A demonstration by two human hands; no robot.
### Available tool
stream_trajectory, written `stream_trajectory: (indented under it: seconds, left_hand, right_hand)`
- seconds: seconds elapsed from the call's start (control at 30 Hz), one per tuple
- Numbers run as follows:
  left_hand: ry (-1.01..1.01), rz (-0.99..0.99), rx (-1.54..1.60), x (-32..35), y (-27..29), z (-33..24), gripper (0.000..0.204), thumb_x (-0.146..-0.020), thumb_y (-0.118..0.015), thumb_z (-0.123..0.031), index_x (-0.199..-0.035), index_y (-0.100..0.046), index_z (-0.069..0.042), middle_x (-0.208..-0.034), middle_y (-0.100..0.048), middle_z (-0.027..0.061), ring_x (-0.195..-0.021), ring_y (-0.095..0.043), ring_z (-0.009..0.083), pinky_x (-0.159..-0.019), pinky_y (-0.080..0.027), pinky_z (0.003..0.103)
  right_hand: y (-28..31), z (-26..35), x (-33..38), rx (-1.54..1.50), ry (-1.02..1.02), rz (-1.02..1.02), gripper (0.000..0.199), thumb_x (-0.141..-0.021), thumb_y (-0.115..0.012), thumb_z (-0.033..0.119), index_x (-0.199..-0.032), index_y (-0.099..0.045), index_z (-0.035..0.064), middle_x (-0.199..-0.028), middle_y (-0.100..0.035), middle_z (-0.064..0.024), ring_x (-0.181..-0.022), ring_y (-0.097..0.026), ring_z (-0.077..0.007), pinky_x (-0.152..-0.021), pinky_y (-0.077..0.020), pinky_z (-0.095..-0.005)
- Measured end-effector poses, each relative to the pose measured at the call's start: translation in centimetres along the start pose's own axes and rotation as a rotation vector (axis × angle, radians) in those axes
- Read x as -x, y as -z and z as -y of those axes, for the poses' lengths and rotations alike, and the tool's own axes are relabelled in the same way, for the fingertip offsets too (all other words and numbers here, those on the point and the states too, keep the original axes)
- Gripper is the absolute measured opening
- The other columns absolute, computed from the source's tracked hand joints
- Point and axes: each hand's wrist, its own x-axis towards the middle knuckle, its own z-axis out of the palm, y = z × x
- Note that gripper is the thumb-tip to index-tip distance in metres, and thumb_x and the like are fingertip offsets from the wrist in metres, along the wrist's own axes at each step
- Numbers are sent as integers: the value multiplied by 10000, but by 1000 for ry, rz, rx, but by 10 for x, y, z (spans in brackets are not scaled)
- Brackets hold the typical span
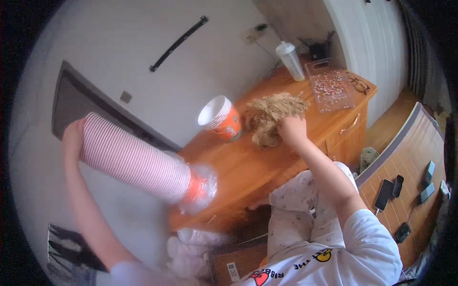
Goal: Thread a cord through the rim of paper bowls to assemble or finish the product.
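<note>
My left hand [73, 138] is closed around the upper end of a tall, tilted stack of paper cups [136, 159]. Crumpled clear plastic wraps the stack's lower end, where an orange cup side shows at the left end of the wooden desk. My right hand [293, 129] is closed on a tangled bundle of tan strands [267, 112] on the desktop; its fingertips are partly hidden in the strands. Just left of the bundle stands a short stack of orange patterned paper cups [224, 121], white mouths tilted up and to the left.
On the wooden desk [229, 174] are a clear lidded bottle [291, 62], a transparent tray with small colourful bits [331, 90] and eyeglasses [359, 83]. A phone [384, 194] and small devices lie on a tan mat at right. White wrapped packs [191, 252] sit below the desk's left end.
</note>
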Motion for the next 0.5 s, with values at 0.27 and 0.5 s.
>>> stream_trajectory:
  seconds: [0.27,0.5]
  left_hand:
    - [-19,-224,-38,-10,6,22,410,-986,-393,-348,-1070,-649,-38,-1078,-643,217,-1030,-593,404,-874,-452,481]
    - [-130,-916,-359,18,50,8,276,-982,-487,-341,-991,-643,-114,-875,-652,138,-836,-636,338,-693,-500,449]
  right_hand:
    - [65,28,33,-544,347,168,109,-748,-696,208,-762,-723,103,-733,-657,-150,-700,-629,-352,-652,-498,-442]
    - [142,55,127,-832,1400,1448,250,-882,-640,296,-889,-717,58,-783,-685,-127,-745,-653,-289,-676,-487,-401]
